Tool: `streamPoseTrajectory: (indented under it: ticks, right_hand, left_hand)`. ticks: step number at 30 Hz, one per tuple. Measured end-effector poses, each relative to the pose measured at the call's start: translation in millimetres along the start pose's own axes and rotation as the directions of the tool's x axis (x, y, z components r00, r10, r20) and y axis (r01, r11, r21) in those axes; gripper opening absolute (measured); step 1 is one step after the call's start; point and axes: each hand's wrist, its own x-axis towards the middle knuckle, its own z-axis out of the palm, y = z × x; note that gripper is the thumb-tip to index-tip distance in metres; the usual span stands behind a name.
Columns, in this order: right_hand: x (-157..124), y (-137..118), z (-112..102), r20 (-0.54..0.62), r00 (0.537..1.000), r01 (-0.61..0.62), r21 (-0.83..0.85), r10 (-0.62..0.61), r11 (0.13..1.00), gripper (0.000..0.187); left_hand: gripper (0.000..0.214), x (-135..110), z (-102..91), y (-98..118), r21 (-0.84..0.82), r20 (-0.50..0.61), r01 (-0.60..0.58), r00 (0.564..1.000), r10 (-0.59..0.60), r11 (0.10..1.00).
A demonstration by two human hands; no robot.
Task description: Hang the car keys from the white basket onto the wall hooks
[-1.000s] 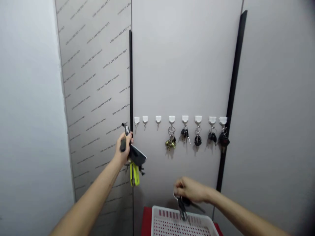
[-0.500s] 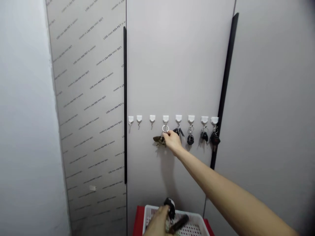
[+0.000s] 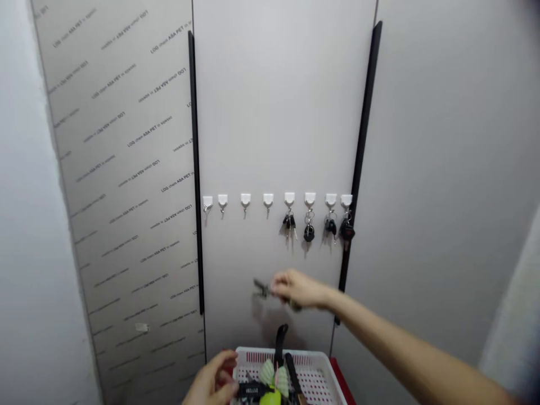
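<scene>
My right hand [image 3: 299, 289] is closed on a bunch of keys [image 3: 262, 288], held in front of the panel below the hooks. The keys are blurred and stick out to the left of my fingers. My left hand [image 3: 215, 379] is at the left edge of a white plastic basket [image 3: 316, 387], its thumb and fingers apart. Just beyond its fingertips lies a black tag with white digits [image 3: 253, 389]. Also in the basket are a yellow-green item [image 3: 270, 397], a pale green striped bow-like piece [image 3: 267, 372], a black strap [image 3: 280, 344] and a long dark item [image 3: 292, 371].
A row of white hooks runs across the panel. The four right-hand ones carry key sets [image 3: 309, 233]; a bare hook [image 3: 268, 201] is left of them. Black vertical handles [image 3: 196, 169] flank the panel. Something red [image 3: 342, 382] sits under the basket.
My right hand has taken the bunch of keys off its hook and brought it down. My left hand has moved left, away from the dark items now lying in the basket. The view has shifted right.
</scene>
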Motion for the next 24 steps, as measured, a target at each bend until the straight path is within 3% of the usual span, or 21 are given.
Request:
streamPoseTrajectory:
  ticks: [3, 4, 6, 7, 9, 11, 13, 15, 17, 20, 22, 24]
  right_hand:
    - [-15.5, 52.7, 42.2, 0.011, 0.999, -0.029, -0.127, 0.031, 0.991, 0.014]
    - [-18.7, 61.3, 44.5, -0.029, 0.999, -0.020, -0.121, 0.017, 0.992, 0.015]
    - [-21.0, 62.2, 28.3, -0.264, 0.964, 0.014, -0.081, -0.035, 0.997, 0.020]
    - [-19.9, 55.9, 12.0, -0.434, 0.899, 0.034, -0.062, -0.058, 0.997, 0.023]
    - [-12.8, 36.0, -26.8, -0.744, 0.661, 0.054, -0.080, -0.096, 0.995, 0.028]
    - [-0.3, 16.0, -59.3, -0.870, 0.477, 0.006, -0.138, -0.124, 0.990, 0.035]
    - [13.1, 3.3, -76.9, -0.902, 0.413, -0.063, -0.162, -0.122, 0.985, 0.040]
    - [21.7, -1.4, -83.3, -0.905, 0.419, -0.081, -0.118, -0.074, 0.990, 0.036]
    - [22.0, -2.8, -88.0, -0.895, 0.445, -0.007, -0.013, -0.009, 1.000, 0.029]
    - [10.6, -11.0, -105.2, -0.882, 0.470, 0.160, 0.096, 0.009, 0.982, 0.022]
    - [2.6, -23.3, -120.6, -0.873, 0.487, 0.189, 0.075, -0.027, 0.979, 0.017]
    - [-1.5, -37.5, -132.2, -0.828, 0.557, 0.153, 0.026, -0.065, 0.988, 0.015]
  left_hand:
    - [0.036, 11.1, -2.3, 40.6, 0.030, -0.039, -0.073, 0.997, 0.074, 0.997]
    - [0.035, 18.4, -1.7, 56.6, 0.042, -0.032, -0.099, 0.994, 0.100, 0.994]
    - [0.035, 39.3, 3.3, 91.0, 0.058, -0.018, -0.176, 0.984, 0.177, 0.983]
    - [0.035, 52.6, 8.0, 109.0, 0.058, -0.030, -0.218, 0.975, 0.220, 0.974]
    - [0.038, 83.2, 21.4, 144.6, 0.070, -0.100, -0.294, 0.949, 0.299, 0.953]
    - [0.044, 114.8, 38.3, 175.9, 0.110, -0.233, -0.311, 0.915, 0.328, 0.944]
    - [0.046, 141.6, 54.4, 199.0, 0.212, -0.372, -0.277, 0.864, 0.339, 0.937]
    - [0.034, 159.5, 64.6, 212.8, 0.320, -0.396, -0.236, 0.847, 0.355, 0.918]
    - [0.021, 167.2, 65.6, 220.5, 0.410, -0.341, -0.215, 0.865, 0.367, 0.886]
    - [0.021, 164.6, 51.4, 233.1, 0.481, -0.269, -0.233, 0.879, 0.395, 0.845]
    - [0.024, 158.4, 38.8, 247.6, 0.465, -0.260, -0.275, 0.866, 0.426, 0.842]
    - [0.026, 152.0, 30.1, 265.3, 0.422, -0.269, -0.324, 0.847, 0.458, 0.847]
